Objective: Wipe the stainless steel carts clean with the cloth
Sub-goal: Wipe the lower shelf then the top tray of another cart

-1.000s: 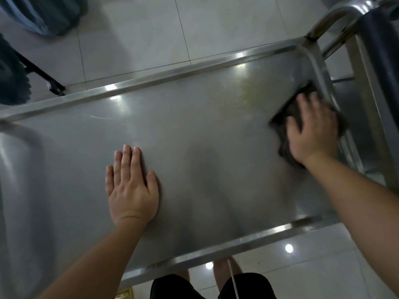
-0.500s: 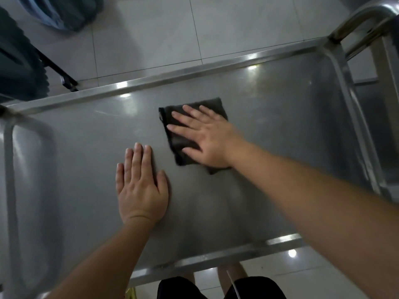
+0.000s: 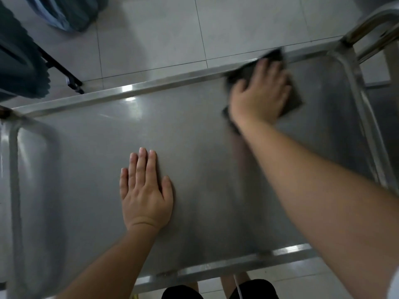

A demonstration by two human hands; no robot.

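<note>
A stainless steel cart's top shelf (image 3: 194, 134) fills the view, with raised rims all round. A dark cloth (image 3: 241, 74) lies at the far right of the shelf, its top edge over the far rim. My right hand (image 3: 261, 96) presses flat on the cloth with fingers spread; the hand and cloth are blurred. My left hand (image 3: 144, 190) rests flat on the shelf's middle, fingers straight and together, touching bare steel.
The cart's tubular handle (image 3: 371, 20) rises at the upper right, and a curved rail (image 3: 15, 169) bounds the left end. Beyond the far rim lies pale tiled floor (image 3: 172, 35). Dark fabric on a black frame (image 3: 19, 61) stands at the upper left.
My right hand swept the cloth from the right end to the shelf's middle, then back to the far right corner. My left hand stayed flat in place.
</note>
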